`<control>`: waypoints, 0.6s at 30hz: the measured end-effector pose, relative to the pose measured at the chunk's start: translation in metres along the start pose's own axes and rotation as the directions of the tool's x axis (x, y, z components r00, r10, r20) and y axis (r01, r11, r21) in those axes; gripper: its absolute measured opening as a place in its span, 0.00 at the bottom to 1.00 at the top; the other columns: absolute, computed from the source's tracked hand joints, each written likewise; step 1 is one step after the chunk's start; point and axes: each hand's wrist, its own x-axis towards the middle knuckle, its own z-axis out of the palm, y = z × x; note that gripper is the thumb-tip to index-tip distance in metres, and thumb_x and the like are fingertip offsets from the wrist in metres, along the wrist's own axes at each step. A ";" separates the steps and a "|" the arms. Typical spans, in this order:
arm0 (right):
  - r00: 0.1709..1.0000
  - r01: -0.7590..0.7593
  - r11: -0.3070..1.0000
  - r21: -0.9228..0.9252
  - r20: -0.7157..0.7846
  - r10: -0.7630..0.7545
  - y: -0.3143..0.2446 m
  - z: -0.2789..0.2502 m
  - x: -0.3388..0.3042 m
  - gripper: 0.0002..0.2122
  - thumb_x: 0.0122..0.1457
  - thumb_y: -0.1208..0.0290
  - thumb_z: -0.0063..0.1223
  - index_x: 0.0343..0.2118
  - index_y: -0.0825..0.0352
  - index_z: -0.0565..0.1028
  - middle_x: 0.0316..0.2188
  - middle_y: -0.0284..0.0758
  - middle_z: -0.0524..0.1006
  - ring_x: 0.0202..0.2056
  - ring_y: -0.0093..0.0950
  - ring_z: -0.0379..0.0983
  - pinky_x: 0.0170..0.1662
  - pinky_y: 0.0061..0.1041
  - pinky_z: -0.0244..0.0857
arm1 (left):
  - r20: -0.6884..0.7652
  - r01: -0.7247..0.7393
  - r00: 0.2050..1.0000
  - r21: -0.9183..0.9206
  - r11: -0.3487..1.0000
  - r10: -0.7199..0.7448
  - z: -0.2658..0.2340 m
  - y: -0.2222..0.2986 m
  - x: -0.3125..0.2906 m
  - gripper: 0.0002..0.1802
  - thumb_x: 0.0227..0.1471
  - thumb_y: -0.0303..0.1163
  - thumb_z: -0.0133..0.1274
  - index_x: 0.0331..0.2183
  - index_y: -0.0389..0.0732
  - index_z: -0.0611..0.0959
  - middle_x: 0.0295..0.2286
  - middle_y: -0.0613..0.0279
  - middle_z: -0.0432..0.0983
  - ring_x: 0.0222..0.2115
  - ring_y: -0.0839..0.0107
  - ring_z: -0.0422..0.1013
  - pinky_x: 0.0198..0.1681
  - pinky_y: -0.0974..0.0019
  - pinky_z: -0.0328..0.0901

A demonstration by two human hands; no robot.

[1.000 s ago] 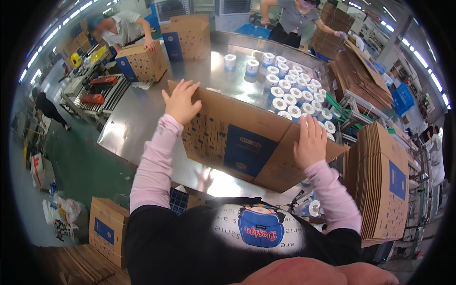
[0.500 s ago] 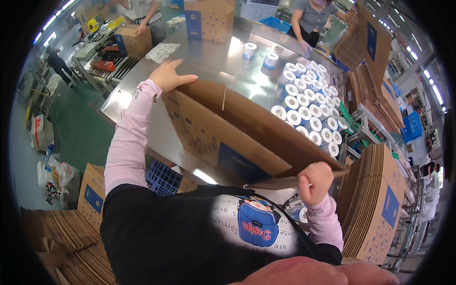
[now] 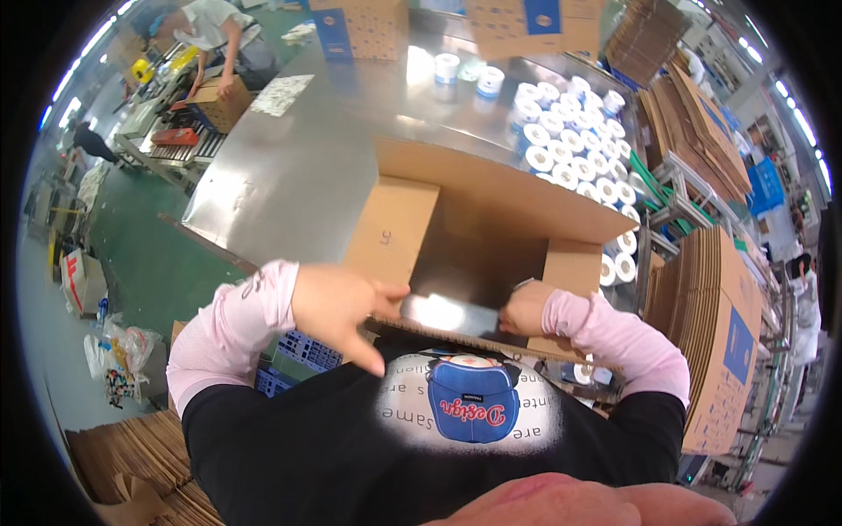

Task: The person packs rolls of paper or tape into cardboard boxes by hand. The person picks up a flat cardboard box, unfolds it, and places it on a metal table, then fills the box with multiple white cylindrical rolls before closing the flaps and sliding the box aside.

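Observation:
An opened-out cardboard box [image 3: 517, 188] stands at the near edge of the metal table, its top flaps up and the shiny tabletop showing through its bottom. At its near left corner is my left hand [image 3: 338, 307], thumb and fingers spread, the fingertips at the wall's edge. My right hand [image 3: 529, 309] reaches inside by the near wall and the right end flap [image 3: 572, 267]. Its fingers are curled; what they close on, if anything, is hidden. Behind the box's right side stand several white rolls with blue wrapping [image 3: 574, 145].
Flat cardboard stacks [image 3: 715, 324] lean at right; others [image 3: 132, 451] lie lower left. A finished box [image 3: 364, 31] stands on the table's far side. Across the table, another opened carton [image 3: 535, 26] appears. At far left a co-worker [image 3: 215, 39] handles a box at a roller conveyor [image 3: 180, 149].
The folded box has been spread into an open rectangle and now stands lower. My left hand left its far left corner and came nearer; my right hand moved from the right corner inside.

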 end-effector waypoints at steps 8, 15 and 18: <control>0.327 -0.125 0.946 0.299 -0.888 0.324 0.053 -0.126 -0.076 0.11 0.57 0.67 0.50 0.41 0.66 0.75 0.34 0.40 0.77 0.35 0.36 0.73 0.43 0.32 0.67 | -0.542 0.159 0.840 0.190 0.969 -0.032 -0.013 -0.098 0.076 0.36 0.40 0.53 0.62 0.48 0.41 0.78 0.50 0.51 0.67 0.52 0.51 0.62 0.55 0.56 0.57; 0.637 -0.554 0.832 0.028 -0.630 0.445 0.020 -0.046 -0.076 0.25 0.56 0.56 0.51 0.55 0.62 0.67 0.60 0.40 0.61 0.61 0.42 0.55 0.59 0.45 0.53 | -0.991 0.141 -0.125 -0.054 0.988 -0.037 0.017 -0.129 0.088 0.37 0.48 0.37 0.58 0.56 0.35 0.64 0.52 0.46 0.60 0.53 0.50 0.59 0.58 0.54 0.54; 0.587 -0.413 0.888 0.201 -0.687 0.428 0.003 -0.004 -0.077 0.25 0.56 0.62 0.50 0.57 0.59 0.66 0.60 0.42 0.59 0.61 0.43 0.54 0.62 0.47 0.45 | -0.890 -0.122 -0.154 -0.414 0.902 -0.429 0.061 -0.192 0.104 0.33 0.53 0.36 0.53 0.57 0.33 0.62 0.52 0.41 0.60 0.53 0.48 0.58 0.58 0.54 0.53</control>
